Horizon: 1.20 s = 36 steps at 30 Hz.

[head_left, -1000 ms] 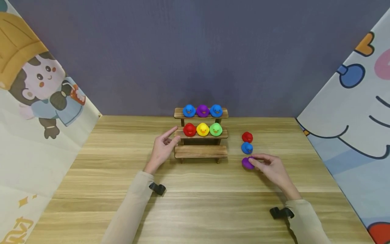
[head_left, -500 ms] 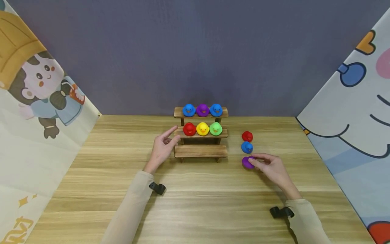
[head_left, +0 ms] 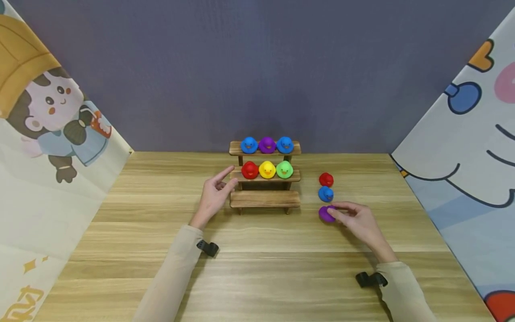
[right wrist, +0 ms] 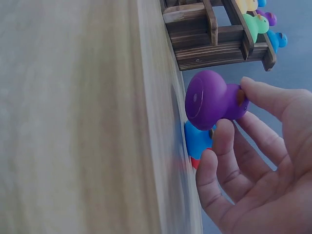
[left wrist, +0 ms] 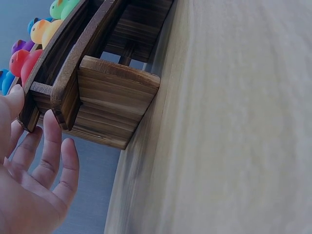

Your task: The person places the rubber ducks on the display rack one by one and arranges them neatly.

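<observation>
My right hand (head_left: 356, 220) pinches a purple rubber duck (right wrist: 207, 100) by its head between thumb and fingers. In the right wrist view the duck's round underside shows, so it is tilted off the tabletop. Just beyond it sit a blue duck (head_left: 326, 194) and a red duck (head_left: 326, 180). My left hand (head_left: 214, 194) is at the left end of a three-step wooden shelf (head_left: 265, 199); its loosely bent fingers (left wrist: 52, 122) are at the shelf's side boards, and whether they press cannot be told.
On the top step stand a blue duck (head_left: 249, 145), a purple duck (head_left: 267, 145) and another blue duck (head_left: 284, 145). The middle step bears a red duck (head_left: 250, 170), a yellow duck (head_left: 267, 170) and a green duck (head_left: 284, 170). Behind rises a dark wall (head_left: 257, 76).
</observation>
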Tool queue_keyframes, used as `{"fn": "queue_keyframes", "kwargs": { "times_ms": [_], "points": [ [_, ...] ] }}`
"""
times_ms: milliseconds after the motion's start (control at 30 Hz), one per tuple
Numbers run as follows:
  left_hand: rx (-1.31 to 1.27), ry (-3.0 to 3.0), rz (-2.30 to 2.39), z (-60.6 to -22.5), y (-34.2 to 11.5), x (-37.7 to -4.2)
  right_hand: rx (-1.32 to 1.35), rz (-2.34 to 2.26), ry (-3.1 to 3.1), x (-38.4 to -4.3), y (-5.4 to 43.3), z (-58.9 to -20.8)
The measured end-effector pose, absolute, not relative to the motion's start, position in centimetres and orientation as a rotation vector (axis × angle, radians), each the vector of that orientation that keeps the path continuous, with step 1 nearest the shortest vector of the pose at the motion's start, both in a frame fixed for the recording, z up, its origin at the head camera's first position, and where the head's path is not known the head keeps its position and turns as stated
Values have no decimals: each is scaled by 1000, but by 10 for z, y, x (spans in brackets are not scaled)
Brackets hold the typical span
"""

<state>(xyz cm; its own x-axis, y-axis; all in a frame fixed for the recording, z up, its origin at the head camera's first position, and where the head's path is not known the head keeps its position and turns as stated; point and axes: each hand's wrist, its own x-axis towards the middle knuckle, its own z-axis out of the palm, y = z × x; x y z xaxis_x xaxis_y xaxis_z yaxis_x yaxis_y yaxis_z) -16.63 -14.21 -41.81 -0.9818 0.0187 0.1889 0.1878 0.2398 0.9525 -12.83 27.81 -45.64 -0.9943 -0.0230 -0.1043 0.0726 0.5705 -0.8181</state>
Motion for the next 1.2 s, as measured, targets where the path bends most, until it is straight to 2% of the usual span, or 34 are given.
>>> {"fn": "queue_keyframes", "kwargs": {
  "times_ms": [967, 1200],
  "points": [
    [-194, -2376, -1854, -418, -142, -167, 52, -1407, 2692, -128, 276, -451],
    [-167, -2382, -1848, -437, -146, -179, 33, -1418, 2696, -127, 273, -449]
  ]
}}
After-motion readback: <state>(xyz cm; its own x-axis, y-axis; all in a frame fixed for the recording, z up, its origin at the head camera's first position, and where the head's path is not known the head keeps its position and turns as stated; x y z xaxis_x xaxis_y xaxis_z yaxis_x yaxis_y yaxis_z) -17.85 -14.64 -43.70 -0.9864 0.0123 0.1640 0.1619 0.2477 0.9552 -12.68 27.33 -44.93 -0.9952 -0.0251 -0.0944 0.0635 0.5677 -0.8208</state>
